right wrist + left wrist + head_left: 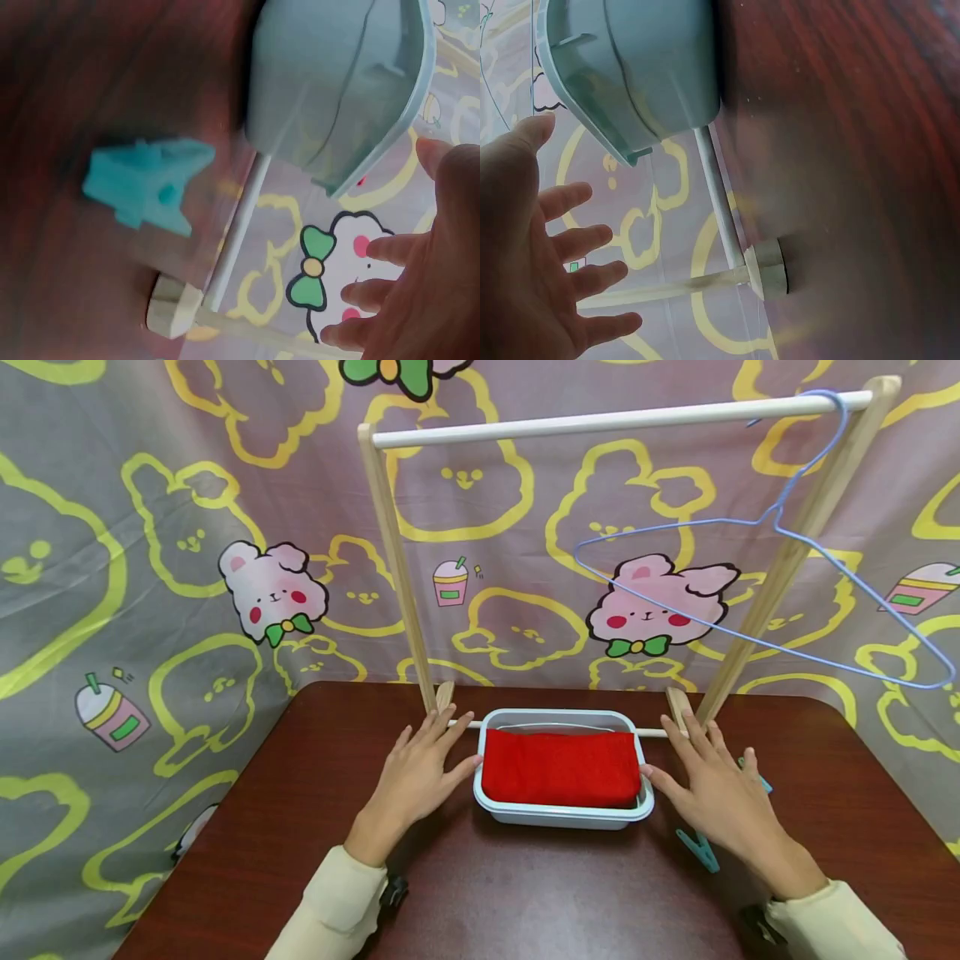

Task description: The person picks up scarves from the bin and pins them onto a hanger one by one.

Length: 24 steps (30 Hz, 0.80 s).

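Note:
A folded red cloth [562, 768] lies in a light blue plastic basin [562, 815] on the table. At the basin's left side is my left hand [412, 777], its fingers spread and its thumb at the rim. On the opposite side my right hand [723, 797] is spread in the same way, thumb close to the rim. Neither hand curls round anything. Whether the thumbs actually touch the basin is hard to tell. One teal clothespin [701, 852] lies below my right hand; another clothespin [763, 781] is partly hidden behind it.
Behind the basin stands a wooden rack with a white top bar [622, 423] and a low crossbar [651, 733]. A blue wire hanger [777, 518] hangs at the bar's right end. Patterned curtain [360, 643] surrounds the dark brown table [577, 893].

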Tool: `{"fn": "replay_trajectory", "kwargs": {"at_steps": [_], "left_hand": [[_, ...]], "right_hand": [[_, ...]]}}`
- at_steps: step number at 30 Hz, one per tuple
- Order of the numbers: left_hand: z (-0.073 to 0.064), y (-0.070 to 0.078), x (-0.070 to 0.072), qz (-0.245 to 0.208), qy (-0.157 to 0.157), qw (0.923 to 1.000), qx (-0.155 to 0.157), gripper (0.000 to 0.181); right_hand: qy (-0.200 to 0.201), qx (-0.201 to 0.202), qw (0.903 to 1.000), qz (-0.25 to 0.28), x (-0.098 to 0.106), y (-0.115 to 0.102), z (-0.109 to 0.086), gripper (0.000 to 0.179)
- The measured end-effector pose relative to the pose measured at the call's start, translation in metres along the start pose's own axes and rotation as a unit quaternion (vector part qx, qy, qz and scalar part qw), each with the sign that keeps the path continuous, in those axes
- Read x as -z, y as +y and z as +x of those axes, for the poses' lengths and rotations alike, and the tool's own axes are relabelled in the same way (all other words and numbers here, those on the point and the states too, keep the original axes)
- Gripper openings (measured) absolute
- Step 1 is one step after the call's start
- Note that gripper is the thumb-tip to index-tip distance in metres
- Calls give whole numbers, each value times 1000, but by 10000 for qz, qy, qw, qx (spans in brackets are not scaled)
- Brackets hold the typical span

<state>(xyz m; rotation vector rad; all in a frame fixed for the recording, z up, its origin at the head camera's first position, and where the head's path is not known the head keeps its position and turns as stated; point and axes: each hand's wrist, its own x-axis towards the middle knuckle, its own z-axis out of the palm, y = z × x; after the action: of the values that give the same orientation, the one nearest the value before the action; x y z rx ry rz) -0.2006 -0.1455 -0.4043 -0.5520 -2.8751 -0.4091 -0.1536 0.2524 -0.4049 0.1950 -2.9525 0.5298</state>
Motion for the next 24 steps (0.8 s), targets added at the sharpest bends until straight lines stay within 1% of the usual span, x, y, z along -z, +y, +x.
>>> {"fn": "replay_trajectory", "kwargs": {"at_steps": [4,8,11,14,19,24], "left_hand": [[2,3,1,-202,102,9997,-127,66],[4,4,1,-331,315,9985,-310,63],[5,5,1,-471,510,9968,-403,60],[6,6,1,-636,650,9950,-424,58],[10,9,0,-954,648,9924,-422,57],[16,12,0,-1225,538,9895,-550,56]], "right_hand": [[-185,26,9994,277,-2,-3,-4,90],[-328,39,9980,532,-5,-6,-9,93],[-306,135,9971,684,-7,-9,-12,93],[-292,256,9959,814,-9,-12,-14,93],[-402,238,9923,1149,-13,-16,-17,95],[-442,278,9842,1694,-19,-17,-20,98]]}}
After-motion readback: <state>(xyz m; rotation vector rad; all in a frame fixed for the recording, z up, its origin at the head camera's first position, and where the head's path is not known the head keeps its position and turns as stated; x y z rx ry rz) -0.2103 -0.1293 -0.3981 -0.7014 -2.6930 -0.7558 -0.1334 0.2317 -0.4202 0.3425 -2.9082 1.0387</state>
